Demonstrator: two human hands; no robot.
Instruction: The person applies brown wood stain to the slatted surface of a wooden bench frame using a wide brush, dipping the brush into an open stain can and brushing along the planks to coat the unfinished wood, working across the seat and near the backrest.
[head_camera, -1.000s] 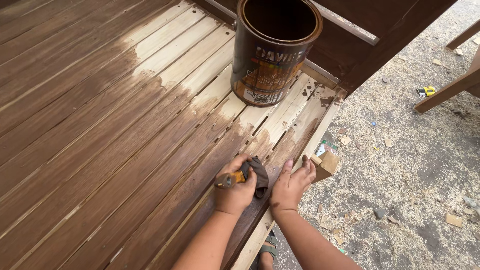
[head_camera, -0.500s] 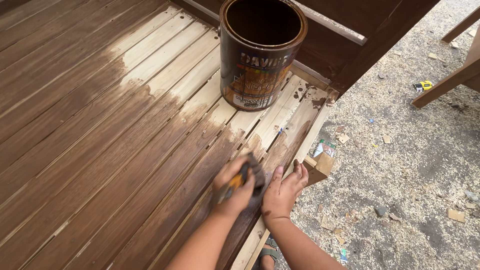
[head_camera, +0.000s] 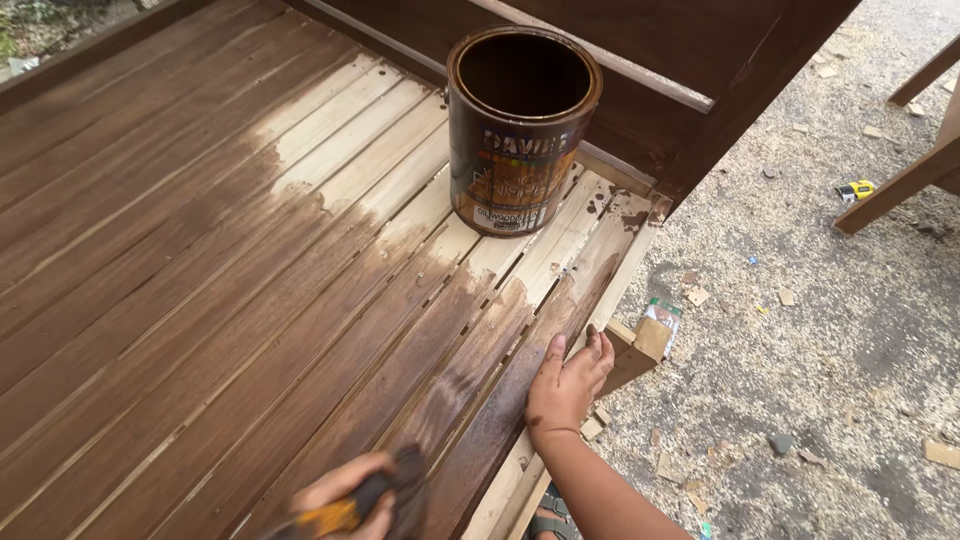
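My left hand sits at the bottom edge of the frame, fingers wrapped around a brush with an orange-yellow handle and dark bristles. It is blurred, so I can't make out fine detail, but the bristles rest on the stained slats. My right hand lies flat and open, palm down, on the outer slat near the worktop edge, holding nothing. The two hands are apart, the right one farther up and to the right of the left.

The worktop is a slatted wooden surface. Most of it is dark brown with stain; a pale, bare patch remains toward the far right corner, with an uneven border where the colour ends. A few dark drips mark the bare wood near that corner.

A can stands upright and lidless on the bare patch, well beyond both hands, its sides streaked with brown.

Off the right edge, the ground is gravelly and strewn with wood scraps. A small wood block sits just beside the worktop edge near my right hand. A little yellow object lies farther away by a slanted wooden leg.
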